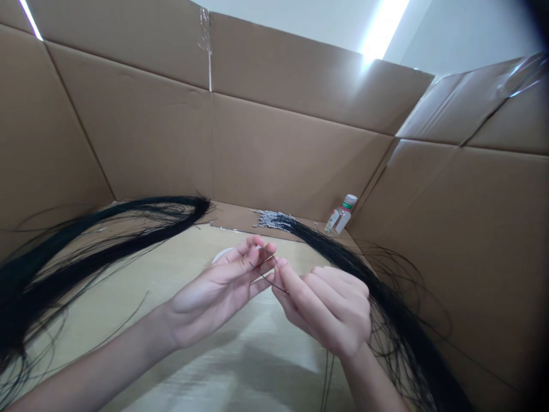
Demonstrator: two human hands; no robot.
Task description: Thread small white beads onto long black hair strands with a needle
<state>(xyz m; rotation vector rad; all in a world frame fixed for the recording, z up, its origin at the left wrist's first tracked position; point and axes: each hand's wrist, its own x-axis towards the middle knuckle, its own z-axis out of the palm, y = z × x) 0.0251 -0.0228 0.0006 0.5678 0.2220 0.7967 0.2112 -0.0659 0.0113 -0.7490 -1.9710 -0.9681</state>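
Over the middle of the table my left hand [223,289] pinches a thin dark strand [268,278] and something small and pale between thumb and forefinger. My right hand [323,306] is closed on the same dark strand, its fingertips close to those of my left hand. Two strand ends hang down below my right wrist. On the left lies a big bundle of long black strands [115,246]. Another black bundle [364,274] runs along the right side, with silvery beaded ends [274,220] at the back.
Tall cardboard walls [295,154] surround the pale table [206,377]. A small clear bottle with a white cap [338,218] stands in the back right corner. Behind my left hand a white round object [219,255] is partly hidden. Loose strands curl out near both bundles.
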